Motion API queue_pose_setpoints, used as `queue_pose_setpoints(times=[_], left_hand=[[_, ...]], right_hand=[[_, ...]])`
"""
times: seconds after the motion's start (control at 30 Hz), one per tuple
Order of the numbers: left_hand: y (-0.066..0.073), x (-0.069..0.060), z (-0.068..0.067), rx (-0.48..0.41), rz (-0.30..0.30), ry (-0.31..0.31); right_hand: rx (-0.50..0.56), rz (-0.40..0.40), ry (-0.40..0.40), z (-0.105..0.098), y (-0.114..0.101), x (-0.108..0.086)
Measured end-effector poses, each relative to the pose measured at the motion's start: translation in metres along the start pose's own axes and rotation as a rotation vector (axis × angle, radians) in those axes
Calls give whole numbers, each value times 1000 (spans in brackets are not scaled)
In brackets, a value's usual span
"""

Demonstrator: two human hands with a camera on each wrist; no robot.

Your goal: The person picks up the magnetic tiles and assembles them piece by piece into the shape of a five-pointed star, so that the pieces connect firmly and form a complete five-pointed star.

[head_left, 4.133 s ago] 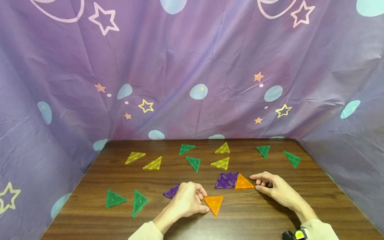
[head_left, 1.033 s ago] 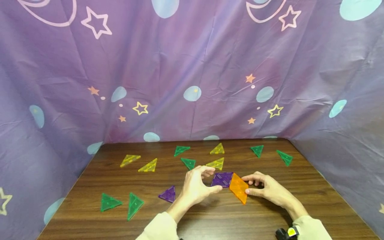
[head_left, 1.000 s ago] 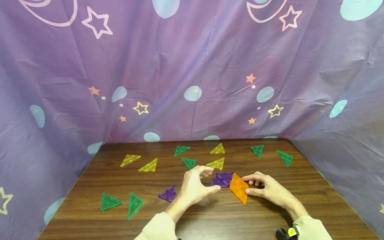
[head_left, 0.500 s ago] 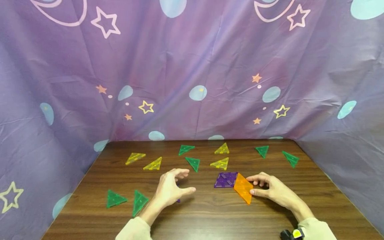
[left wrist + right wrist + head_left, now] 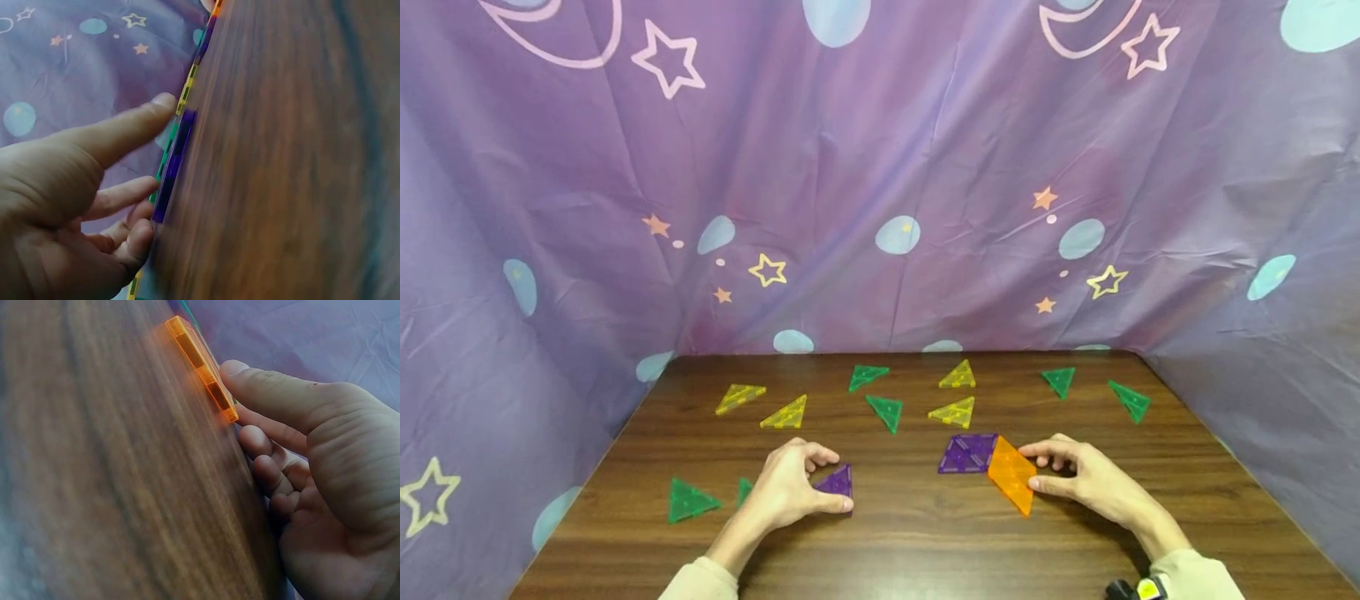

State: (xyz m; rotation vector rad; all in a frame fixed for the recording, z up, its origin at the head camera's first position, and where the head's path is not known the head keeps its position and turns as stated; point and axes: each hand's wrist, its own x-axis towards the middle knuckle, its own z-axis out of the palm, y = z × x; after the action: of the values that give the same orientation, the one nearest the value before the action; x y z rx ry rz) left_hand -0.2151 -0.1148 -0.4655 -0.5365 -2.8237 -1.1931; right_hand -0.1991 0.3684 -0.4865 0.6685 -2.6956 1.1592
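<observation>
My left hand is around a lone purple triangle tile, thumb near its front corner and fingers by its far side. In the left wrist view the thumb and fingers appear beside the purple tile without a clear grip. My right hand pinches the right corner of an orange pair of triangle tiles lying flat. Its thumb touches the orange tile edge in the right wrist view. A purple pair of triangle tiles adjoins the orange on the left.
Yellow triangle tiles and green triangle tiles lie in pairs across the back of the wooden table. Another green tile lies left of my left hand, with one partly hidden beside it. A purple patterned cloth encloses the back and sides.
My left hand, holding a loose orange triangle tile earlier, has moved left to the lone purple tile. That orange tile now joins the other. The right hand has come to the orange pair.
</observation>
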Motion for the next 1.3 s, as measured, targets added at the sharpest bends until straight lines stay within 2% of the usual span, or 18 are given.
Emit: queue_pose_setpoints(times=[0.2, 0.43, 0.8, 0.97, 1.1, 1.3], left_hand=[[2, -1, 3, 38, 22, -12], [4, -3, 4, 29, 53, -45], [3, -2, 2, -110, 23, -57], [8, -2, 8, -153, 48, -82], [11, 0, 14, -135, 67, -69], [24, 5, 30, -142, 63, -68]], right_hand=[[-11, 2, -5, -1, 0, 1], [-22, -3, 3, -1, 2, 0], [-12, -5, -5, 3, 0, 3], [-17, 5, -8, 7, -2, 7], [2, 13, -18, 11, -6, 10], [44, 40, -26, 19, -13, 15]])
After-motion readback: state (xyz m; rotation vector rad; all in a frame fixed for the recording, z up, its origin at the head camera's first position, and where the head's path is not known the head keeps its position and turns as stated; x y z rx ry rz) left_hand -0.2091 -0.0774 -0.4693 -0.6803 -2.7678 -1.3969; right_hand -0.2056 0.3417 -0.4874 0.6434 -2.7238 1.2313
